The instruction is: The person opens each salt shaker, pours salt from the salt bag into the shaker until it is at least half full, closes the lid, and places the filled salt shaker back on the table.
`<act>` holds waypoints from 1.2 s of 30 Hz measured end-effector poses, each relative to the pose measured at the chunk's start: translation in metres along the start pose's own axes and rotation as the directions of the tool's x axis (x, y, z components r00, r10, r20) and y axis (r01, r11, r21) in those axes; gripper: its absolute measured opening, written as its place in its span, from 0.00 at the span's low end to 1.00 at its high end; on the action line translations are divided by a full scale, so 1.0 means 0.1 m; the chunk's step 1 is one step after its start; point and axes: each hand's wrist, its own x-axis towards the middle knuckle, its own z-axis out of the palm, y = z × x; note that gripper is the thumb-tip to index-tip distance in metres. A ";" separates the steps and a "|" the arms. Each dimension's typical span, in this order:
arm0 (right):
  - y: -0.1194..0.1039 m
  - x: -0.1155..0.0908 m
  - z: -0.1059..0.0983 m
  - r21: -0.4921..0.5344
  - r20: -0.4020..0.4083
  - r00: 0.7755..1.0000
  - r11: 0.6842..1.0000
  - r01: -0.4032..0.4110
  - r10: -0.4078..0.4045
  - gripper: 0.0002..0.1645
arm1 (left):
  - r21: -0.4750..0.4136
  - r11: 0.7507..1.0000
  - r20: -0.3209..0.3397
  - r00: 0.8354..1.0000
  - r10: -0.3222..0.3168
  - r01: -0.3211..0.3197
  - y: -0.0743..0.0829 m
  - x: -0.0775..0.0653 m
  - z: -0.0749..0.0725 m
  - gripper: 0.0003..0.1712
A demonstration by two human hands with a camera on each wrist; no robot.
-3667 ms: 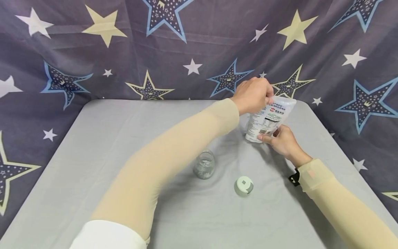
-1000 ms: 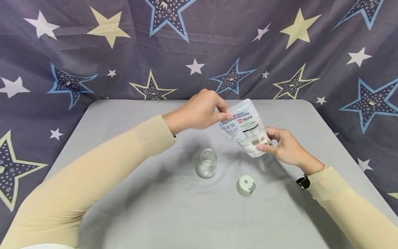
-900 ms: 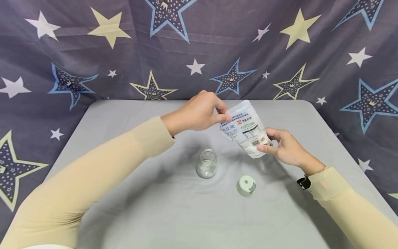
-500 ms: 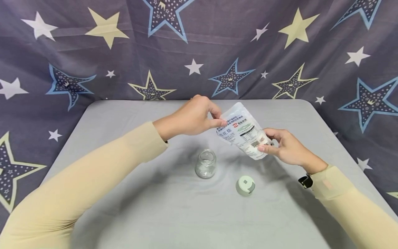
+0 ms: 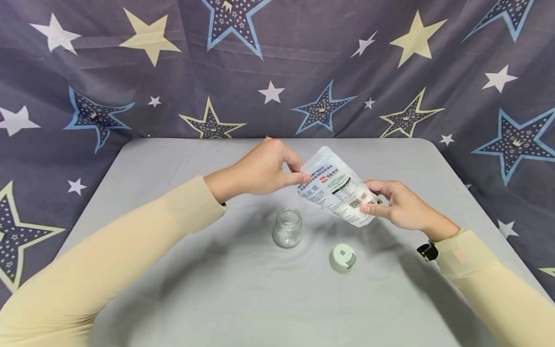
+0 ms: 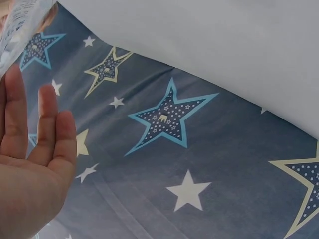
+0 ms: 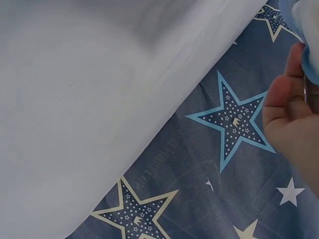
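Observation:
A white printed salt pouch (image 5: 336, 187) is held tilted in the head view, its top end leaning left and up from the jar. My left hand (image 5: 264, 167) pinches the pouch's upper left corner between thumb and fingers. Lower down, my right hand (image 5: 401, 207) grips the bottom end, thumb on the printed face. A small clear glass jar (image 5: 287, 230) stands uncapped below and left of the pouch, with some whitish content low inside. In the left wrist view the pouch's edge (image 6: 17, 37) shows above the fingers; the right wrist view catches its bluish-white bottom (image 7: 310, 35).
A pale green round lid (image 5: 342, 258) lies on the grey-covered table (image 5: 269, 308), right and in front of the jar. Behind the table hangs a dark star-patterned cloth (image 5: 277, 62). A dark band with a small device (image 5: 428, 251) sits on the right wrist.
The pouch has come from the back right toward the jar and tipped over to the left. Both hands stay on it; the left hand has lowered and moved left. Jar and lid have stayed put.

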 end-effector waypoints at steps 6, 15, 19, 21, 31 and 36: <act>-0.04 0.01 -0.01 -0.020 0.022 0.999 1.000 0.024 -0.023 0.17 | -0.050 0.999 -0.002 1.000 0.004 -0.004 -0.03 -0.07 0.02 0.08; -0.07 0.05 -0.02 -0.006 0.050 0.998 1.000 0.028 -0.027 0.17 | -0.108 0.993 0.014 0.999 -0.047 0.048 -0.08 -0.19 0.03 0.10; -0.08 0.06 -0.02 0.011 0.049 0.999 1.000 0.003 -0.003 0.16 | -0.127 0.991 0.003 0.999 -0.046 0.046 -0.11 -0.23 0.04 0.12; -0.09 0.06 -0.02 0.010 0.049 0.999 1.000 -0.001 0.000 0.15 | -0.137 0.990 -0.001 0.999 -0.042 0.042 -0.12 -0.25 0.06 0.12; -0.17 0.06 -0.09 -0.011 0.083 0.997 1.000 -0.004 0.005 0.13 | -0.163 0.985 -0.017 0.999 -0.052 0.048 -0.17 -0.33 0.12 0.14; -0.22 0.07 -0.12 -0.005 0.098 0.995 1.000 0.007 -0.007 0.14 | -0.197 0.978 -0.012 0.997 -0.074 0.071 -0.19 -0.35 0.15 0.09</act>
